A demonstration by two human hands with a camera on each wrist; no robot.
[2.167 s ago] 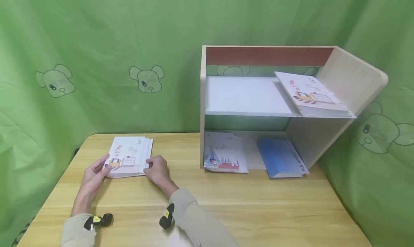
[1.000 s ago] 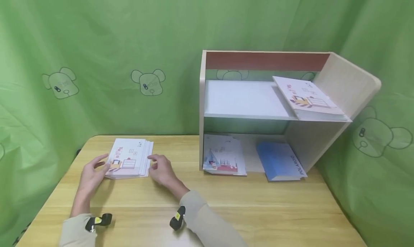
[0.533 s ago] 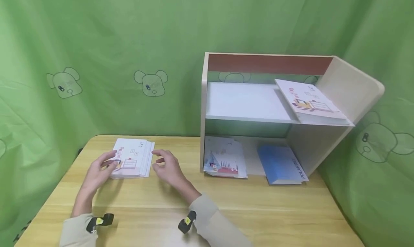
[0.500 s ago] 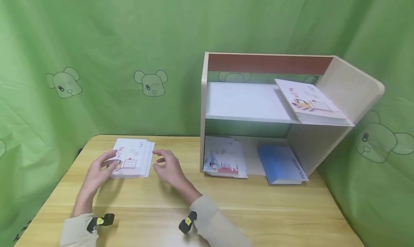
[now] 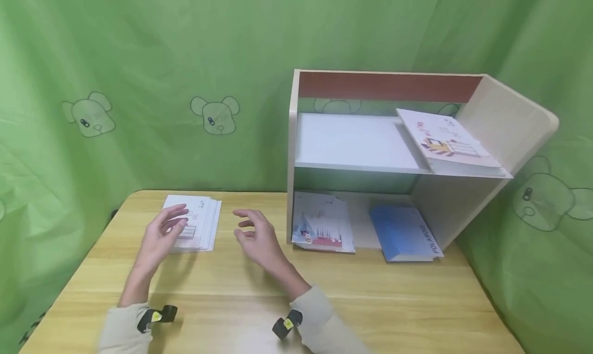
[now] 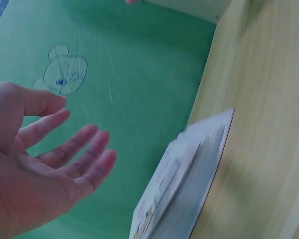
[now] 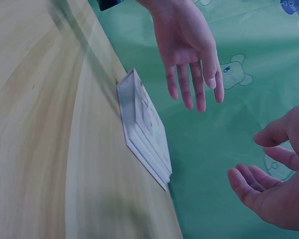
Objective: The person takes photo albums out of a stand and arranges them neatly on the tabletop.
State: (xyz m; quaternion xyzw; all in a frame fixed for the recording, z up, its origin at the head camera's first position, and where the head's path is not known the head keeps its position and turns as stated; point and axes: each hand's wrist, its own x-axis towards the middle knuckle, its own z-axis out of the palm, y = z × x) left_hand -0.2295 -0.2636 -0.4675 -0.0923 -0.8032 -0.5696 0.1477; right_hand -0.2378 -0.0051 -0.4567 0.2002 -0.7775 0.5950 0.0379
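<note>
A stack of white books [image 5: 199, 228] with a printed cover lies near the table's back left corner, its edges stepped out to the right. Above it my left hand [image 5: 162, 235] hovers with loosely bent fingers, hiding part of the cover in the head view. The left wrist view shows that hand [image 6: 50, 164] holding nothing, apart from the books [image 6: 184, 174]. To the right of the stack my right hand [image 5: 261, 241] hangs over the bare wood, also holding nothing. Its fingers are relaxed and spread in the right wrist view, clear of the stack [image 7: 144, 129].
A two-tier shelf [image 5: 361, 166] stands at the right. A white picture book [image 5: 456, 143] leans on its upper board. Below lie white books [image 5: 321, 223] at the left and a blue book [image 5: 405, 233] marked POLAROID. A green curtain [image 5: 153, 35] hangs behind the wooden table [image 5: 222, 302].
Both hands have let go of the book stack. My left hand has risen and moved right over it, while my right hand has drawn away to the right. The stack stays put.
</note>
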